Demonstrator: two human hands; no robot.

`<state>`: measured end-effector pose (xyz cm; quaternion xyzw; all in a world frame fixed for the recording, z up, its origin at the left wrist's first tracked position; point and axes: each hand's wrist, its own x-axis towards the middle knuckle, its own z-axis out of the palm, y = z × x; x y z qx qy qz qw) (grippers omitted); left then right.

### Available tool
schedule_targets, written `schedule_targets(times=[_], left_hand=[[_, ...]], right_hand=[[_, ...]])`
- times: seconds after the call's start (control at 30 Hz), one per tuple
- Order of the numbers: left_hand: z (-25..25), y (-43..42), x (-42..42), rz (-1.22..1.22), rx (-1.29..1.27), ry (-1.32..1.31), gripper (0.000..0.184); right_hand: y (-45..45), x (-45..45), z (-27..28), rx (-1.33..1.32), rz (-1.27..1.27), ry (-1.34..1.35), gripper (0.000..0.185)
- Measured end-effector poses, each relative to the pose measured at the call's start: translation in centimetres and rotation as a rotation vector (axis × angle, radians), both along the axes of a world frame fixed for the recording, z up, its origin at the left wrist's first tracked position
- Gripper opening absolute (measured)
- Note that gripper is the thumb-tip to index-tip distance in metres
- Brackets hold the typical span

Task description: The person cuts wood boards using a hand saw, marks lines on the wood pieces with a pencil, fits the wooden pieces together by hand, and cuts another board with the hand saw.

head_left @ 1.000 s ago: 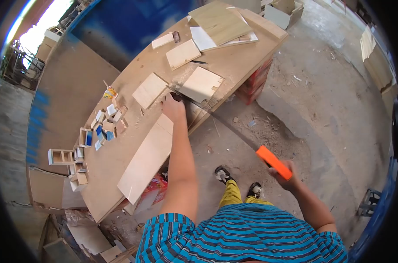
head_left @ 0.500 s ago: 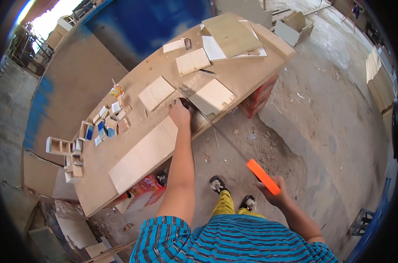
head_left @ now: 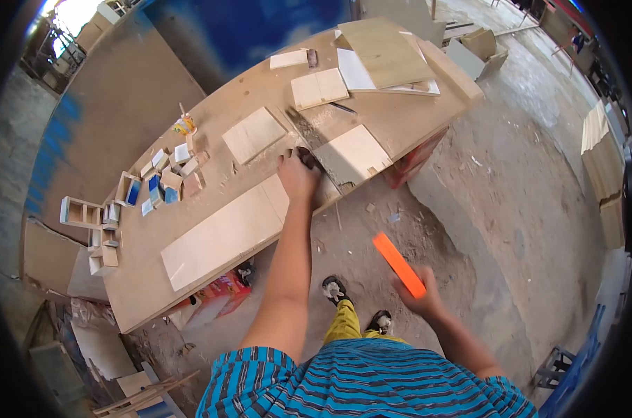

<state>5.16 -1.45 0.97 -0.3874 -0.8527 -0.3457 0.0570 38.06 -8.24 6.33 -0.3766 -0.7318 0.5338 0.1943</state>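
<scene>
My left hand (head_left: 299,171) is closed around a small dark block (head_left: 306,157) and presses it down near the table's front edge. Under and beside it lies the end of a long pale board (head_left: 225,233). Off the table's front, my right hand (head_left: 417,289) grips the orange handle (head_left: 398,265) of a saw. Its blade is blurred and points up and left toward the table edge. Just right of my left hand is a pale board with a notched corner (head_left: 354,157). Another pale board (head_left: 255,134) lies behind my left hand.
Small wooden boxes and blocks (head_left: 171,180) sit on the left of the table (head_left: 138,292), near a small yellow bottle (head_left: 184,125). Larger sheets (head_left: 386,52) lie at the far end. Red boxes (head_left: 222,296) stand below. My feet are on the dusty floor (head_left: 483,230).
The view has shifted, so the table appears turned. The saw handle has moved left relative to the floor, and its blade now shows only as a blur. My left hand stays on the dark block.
</scene>
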Motion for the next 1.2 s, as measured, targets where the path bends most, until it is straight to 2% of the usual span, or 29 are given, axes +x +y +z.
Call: schedule_targets(times=[0.07,0.13,0.23,0.27,0.43,0.57,0.67,0.77,0.8,0.87,0.93,1.03,1.07,1.13,1.17,1.2], left_hand=[[-0.4,0.0,-0.1,-0.002,0.028,0.011,0.018],[-0.2,0.1,-0.5,0.038,0.045,0.038,0.019],[-0.2,0.2,0.0,0.107,0.010,0.036,0.021],[0.0,0.4,-0.2,0.118,-0.014,0.032,0.022],[-0.6,0.3,-0.3,0.092,0.046,0.080,0.020],[-1.3,0.5,-0.9,0.095,-0.019,0.105,0.016],[-1.4,0.8,-0.7,0.106,-0.008,0.058,0.018],[-1.6,0.7,-1.1,0.076,0.008,0.070,0.018],[-1.1,0.5,-1.0,0.062,0.002,0.060,0.018],[-0.9,0.5,-0.7,0.030,0.003,0.046,0.018],[-0.8,0.3,-0.1,0.006,0.020,0.049,0.017],[-0.3,0.5,-0.4,0.104,-0.026,0.042,0.020],[-0.2,0.3,-0.3,0.100,-0.053,0.052,0.022],[-0.4,0.3,-0.2,0.109,-0.101,0.069,0.023],[-0.4,0.5,-0.2,0.118,-0.116,0.073,0.024],[-0.1,0.5,-0.1,0.111,-0.103,0.036,0.024]], right_hand=[[2.0,-4.7,-0.8,0.164,0.002,0.054,0.024],[2.7,-7.0,-1.7,0.186,-0.002,0.062,0.024],[3.6,-6.6,-1.1,0.009,-0.046,0.086,0.025],[3.2,-6.4,-1.5,0.083,-0.048,0.093,0.026],[-0.3,0.1,-2.0,0.138,0.059,-0.074,0.026],[-5.9,9.0,-3.1,0.497,0.066,-0.181,0.025],[-6.9,11.7,-0.1,0.293,0.073,-0.245,0.025],[-6.4,11.0,0.6,0.153,0.033,-0.240,0.026],[-6.3,9.8,0.5,0.269,-0.010,-0.142,0.026],[-4.1,6.6,-0.8,0.352,0.075,-0.147,0.028],[-2.8,2.0,-1.8,0.170,0.034,-0.082,0.031],[-2.7,2.1,-2.4,-0.007,-0.097,-0.019,0.034],[-2.8,3.8,-3.0,-0.040,-0.057,-0.014,0.030],[-5.2,7.7,-4.0,0.339,0.061,-0.152,0.027],[-6.5,9.6,-4.2,0.660,0.082,-0.198,0.024],[-6.4,9.5,-1.2,0.294,0.070,-0.227,0.027]])
